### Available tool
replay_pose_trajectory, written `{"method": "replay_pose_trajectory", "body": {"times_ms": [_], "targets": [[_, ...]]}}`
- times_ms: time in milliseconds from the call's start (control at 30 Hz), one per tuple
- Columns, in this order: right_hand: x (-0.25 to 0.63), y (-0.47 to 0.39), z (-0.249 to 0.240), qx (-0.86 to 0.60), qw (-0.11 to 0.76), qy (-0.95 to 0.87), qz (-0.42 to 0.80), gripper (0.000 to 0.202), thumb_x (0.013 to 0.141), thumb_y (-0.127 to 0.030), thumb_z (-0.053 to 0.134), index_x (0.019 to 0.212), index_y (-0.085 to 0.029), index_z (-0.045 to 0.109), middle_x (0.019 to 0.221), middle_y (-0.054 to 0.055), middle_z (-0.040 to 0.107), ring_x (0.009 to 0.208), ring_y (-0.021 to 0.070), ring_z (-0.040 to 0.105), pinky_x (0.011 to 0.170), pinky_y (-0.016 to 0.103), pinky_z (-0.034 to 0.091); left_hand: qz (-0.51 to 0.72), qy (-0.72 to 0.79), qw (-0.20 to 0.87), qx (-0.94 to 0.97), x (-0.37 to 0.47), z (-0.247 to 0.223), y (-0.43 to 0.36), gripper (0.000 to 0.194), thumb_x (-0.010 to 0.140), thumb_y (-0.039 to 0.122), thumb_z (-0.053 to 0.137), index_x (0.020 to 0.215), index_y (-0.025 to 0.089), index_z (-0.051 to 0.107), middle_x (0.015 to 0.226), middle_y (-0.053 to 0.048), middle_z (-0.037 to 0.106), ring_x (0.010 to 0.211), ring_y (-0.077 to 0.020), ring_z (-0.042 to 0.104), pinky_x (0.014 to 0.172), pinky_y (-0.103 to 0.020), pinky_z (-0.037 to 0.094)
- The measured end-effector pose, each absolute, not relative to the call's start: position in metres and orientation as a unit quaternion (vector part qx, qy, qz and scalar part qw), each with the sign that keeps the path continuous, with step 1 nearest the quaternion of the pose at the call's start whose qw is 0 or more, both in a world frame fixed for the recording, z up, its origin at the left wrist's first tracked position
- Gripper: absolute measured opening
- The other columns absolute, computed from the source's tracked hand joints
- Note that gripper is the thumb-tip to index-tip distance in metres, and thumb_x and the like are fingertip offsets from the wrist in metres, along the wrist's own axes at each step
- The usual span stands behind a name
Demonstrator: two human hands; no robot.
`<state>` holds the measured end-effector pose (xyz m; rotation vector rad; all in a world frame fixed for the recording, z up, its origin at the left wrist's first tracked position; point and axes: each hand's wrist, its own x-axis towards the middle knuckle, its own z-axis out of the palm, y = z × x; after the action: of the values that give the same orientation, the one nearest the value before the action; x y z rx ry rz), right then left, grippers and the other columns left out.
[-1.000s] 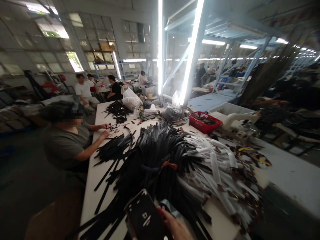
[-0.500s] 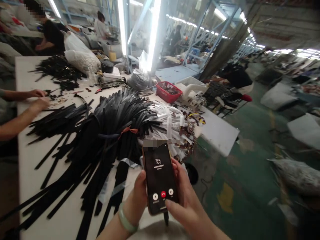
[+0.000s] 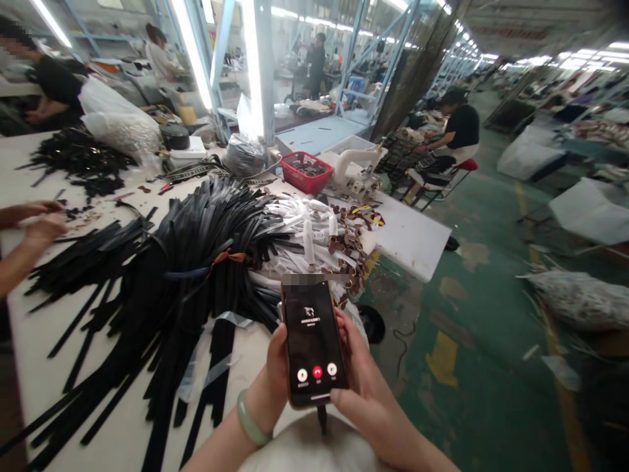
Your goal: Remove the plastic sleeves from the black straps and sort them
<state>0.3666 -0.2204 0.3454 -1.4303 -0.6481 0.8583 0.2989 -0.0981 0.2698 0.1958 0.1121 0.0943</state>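
Observation:
A smartphone [image 3: 314,347] with a dark call screen is held upright between both hands in the lower middle. Its screen carries a red round button between two white ones. My left hand [image 3: 270,383], a pale green bangle [image 3: 253,419] at its wrist, grips the left edge. My right hand [image 3: 366,387] wraps the right edge, its thumb by the lower right corner of the screen. A dark cable [image 3: 322,419] hangs from the phone's bottom. Just beyond the phone lies a big bundle of black straps [image 3: 196,242], with white-wrapped strap ends [image 3: 304,229] on its right.
Co-worker's hands [image 3: 44,219] work at the left table edge. Farther back are a red basket [image 3: 307,172], a sewing machine [image 3: 358,167], a plastic sack [image 3: 118,121] and a dark pile of pieces [image 3: 81,157]. A seated person [image 3: 459,128] is at right, beyond the white table end [image 3: 417,246].
The view has swung to the right, so the table and straps shift left and the seated person at right shows clearly. Both hands still hold the phone.

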Motion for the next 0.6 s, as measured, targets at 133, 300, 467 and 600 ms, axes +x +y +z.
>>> {"method": "replay_pose_trajectory", "body": {"times_ms": [133, 300, 467, 600], "targets": [[0.363, -0.218, 0.342, -0.622, 0.622, -0.279, 0.384, 0.085, 0.072, -0.021, 0.059, 0.148, -0.024, 0.020, 0.148, 0.011, 0.035, 0.138, 0.0288, 0.030, 0.111, 0.048, 0.027, 0.046, 0.067, 0.992, 0.101, 0.294, 0.274, -0.094, 0.065, 0.079, 0.062, 0.060, 0.118, 0.011, 0.063, 0.113, -0.012, 0.066, 0.124, -0.0323, 0.049, 0.114, -0.045, 0.028], [0.354, -0.212, 0.340, -0.592, 0.637, -0.289, 0.401, 0.081, 0.076, -0.021, 0.056, 0.147, -0.024, 0.018, 0.149, 0.011, 0.033, 0.137, 0.0268, 0.033, 0.111, 0.045, 0.030, 0.035, 0.072, 0.993, 0.091, 0.286, 0.264, -0.086, 0.070, 0.076, 0.066, 0.058, 0.118, 0.010, 0.063, 0.110, -0.014, 0.066, 0.125, -0.0340, 0.047, 0.110, -0.047, 0.033], [0.346, -0.205, 0.341, -0.596, 0.627, -0.300, 0.403, 0.079, 0.077, -0.021, 0.058, 0.146, -0.023, 0.020, 0.149, 0.011, 0.034, 0.137, 0.0259, 0.033, 0.112, 0.043, 0.029, 0.049, 0.072, 0.991, 0.106, 0.271, 0.263, -0.082, 0.069, 0.077, 0.068, 0.056, 0.118, 0.013, 0.064, 0.113, -0.013, 0.066, 0.124, -0.0335, 0.049, 0.108, -0.045, 0.037], [0.340, -0.201, 0.341, -0.601, 0.612, -0.316, 0.406, 0.078, 0.079, -0.022, 0.059, 0.147, -0.022, 0.021, 0.150, 0.012, 0.033, 0.137, 0.0265, 0.034, 0.111, 0.043, 0.031, 0.091, 0.057, 0.988, 0.111, 0.256, 0.252, -0.077, 0.063, 0.080, 0.061, 0.059, 0.120, 0.014, 0.063, 0.114, -0.012, 0.066, 0.112, -0.0297, 0.058, 0.104, -0.041, 0.042]]}}
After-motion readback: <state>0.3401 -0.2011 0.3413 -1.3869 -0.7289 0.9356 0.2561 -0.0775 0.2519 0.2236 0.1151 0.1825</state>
